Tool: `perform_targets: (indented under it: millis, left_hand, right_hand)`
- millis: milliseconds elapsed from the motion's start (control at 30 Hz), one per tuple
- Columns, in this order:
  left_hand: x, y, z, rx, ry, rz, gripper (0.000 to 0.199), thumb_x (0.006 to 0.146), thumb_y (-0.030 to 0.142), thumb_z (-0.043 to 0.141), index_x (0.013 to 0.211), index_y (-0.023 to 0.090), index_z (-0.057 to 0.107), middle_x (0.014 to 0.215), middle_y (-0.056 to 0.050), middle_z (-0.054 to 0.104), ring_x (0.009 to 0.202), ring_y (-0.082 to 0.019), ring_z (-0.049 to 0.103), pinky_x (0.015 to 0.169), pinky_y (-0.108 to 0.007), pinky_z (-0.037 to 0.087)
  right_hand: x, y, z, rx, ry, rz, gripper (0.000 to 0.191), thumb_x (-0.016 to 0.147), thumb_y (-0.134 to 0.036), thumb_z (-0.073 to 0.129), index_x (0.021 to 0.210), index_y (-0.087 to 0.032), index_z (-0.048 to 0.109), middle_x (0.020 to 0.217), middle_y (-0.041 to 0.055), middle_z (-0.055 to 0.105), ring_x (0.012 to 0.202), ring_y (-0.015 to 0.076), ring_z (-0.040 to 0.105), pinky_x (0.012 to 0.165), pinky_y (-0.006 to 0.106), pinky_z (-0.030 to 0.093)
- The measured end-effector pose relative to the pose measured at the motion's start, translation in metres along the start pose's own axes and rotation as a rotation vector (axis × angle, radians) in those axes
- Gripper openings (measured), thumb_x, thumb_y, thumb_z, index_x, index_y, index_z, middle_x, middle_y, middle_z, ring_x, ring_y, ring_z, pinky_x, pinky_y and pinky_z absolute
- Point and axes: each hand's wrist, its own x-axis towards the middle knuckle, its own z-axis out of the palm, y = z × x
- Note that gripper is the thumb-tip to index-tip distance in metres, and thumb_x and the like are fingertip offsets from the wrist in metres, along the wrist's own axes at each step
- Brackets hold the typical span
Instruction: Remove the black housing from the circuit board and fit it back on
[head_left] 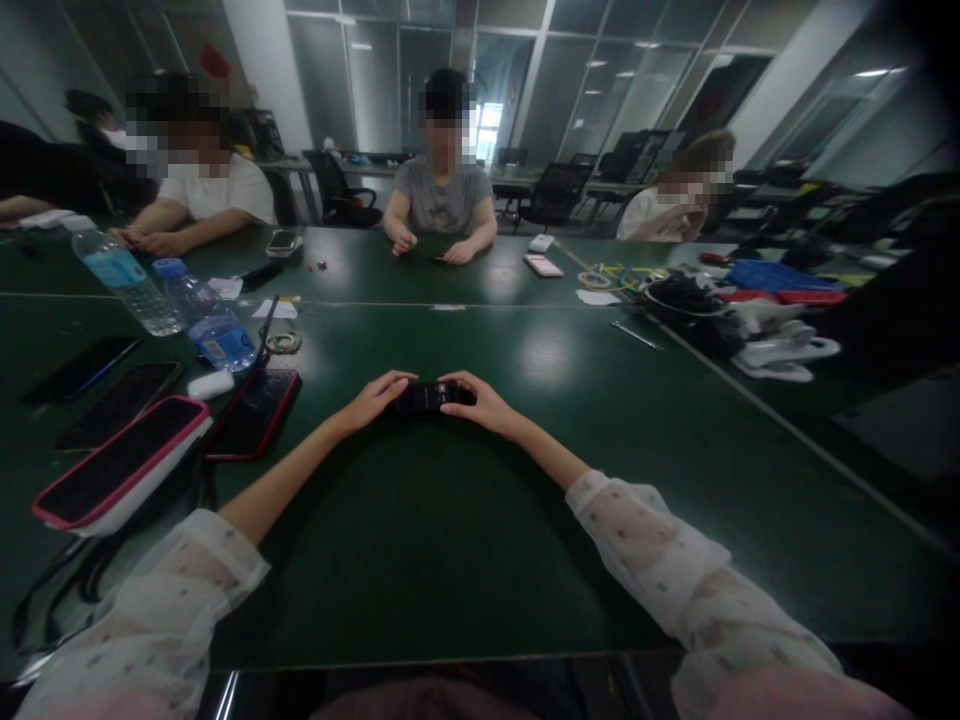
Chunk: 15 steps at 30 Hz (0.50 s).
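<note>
Left hand [377,400] and right hand [481,404] half-curled, pinching opposite ends of black device [426,397], well in from near edge of worktop [420,570]. Red-edged phone [255,415] near left forearm [296,462], water bottle [214,325] beyond.

Device [431,397] on the table [450,540], between left hand [377,402] and right hand [487,405]. Left of the device, a phone [255,418]; farther left of it and nearer, a case [124,465]; left and beyond it, two bottles [214,325]. Straight beyond the device, across the table, a person [442,195]; right and beyond it, a tool [636,335]; farther right, a heap of objects [772,325].
</note>
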Motion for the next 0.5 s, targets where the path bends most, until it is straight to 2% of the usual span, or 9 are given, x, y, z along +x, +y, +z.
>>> perform_targets:
  millis: [200, 367, 500]
  left_hand:
    - [0.0010, -0.0048, 0.0017, 0.008, -0.014, 0.040, 0.043, 0.095, 0.051, 0.035, 0.116, 0.023, 0.060, 0.115, -0.005, 0.061, 0.109, -0.023, 0.055, 0.096, -0.041, 0.043]
    - [0.0007, -0.0069, 0.0009, 0.020, -0.021, 0.004, 0.046, 0.096, 0.054, 0.032, 0.119, 0.024, 0.058, 0.116, -0.006, 0.061, 0.106, -0.024, 0.057, 0.093, -0.043, 0.045]
    - [-0.0005, -0.0053, 0.0009, 0.094, -0.012, 0.020, 0.047, 0.095, 0.055, 0.034, 0.122, 0.024, 0.057, 0.123, -0.008, 0.058, 0.114, -0.026, 0.053, 0.097, -0.045, 0.041]
  right_hand:
    - [-0.0003, -0.0053, -0.0013, 0.011, -0.030, 0.016, 0.048, 0.078, -0.039, 0.069, 0.122, -0.026, 0.051, 0.120, 0.0054, 0.057, 0.113, 0.0231, 0.056, 0.100, 0.048, 0.044]
    - [-0.0005, -0.0069, -0.0025, 0.018, -0.041, 0.032, 0.049, 0.079, -0.039, 0.068, 0.123, -0.026, 0.050, 0.121, 0.0054, 0.057, 0.112, 0.0227, 0.056, 0.100, 0.048, 0.044]
    - [0.0000, -0.0044, -0.0016, 0.018, -0.019, 0.054, 0.049, 0.078, -0.038, 0.069, 0.122, -0.027, 0.051, 0.122, 0.0047, 0.057, 0.112, 0.0224, 0.056, 0.099, 0.048, 0.044]
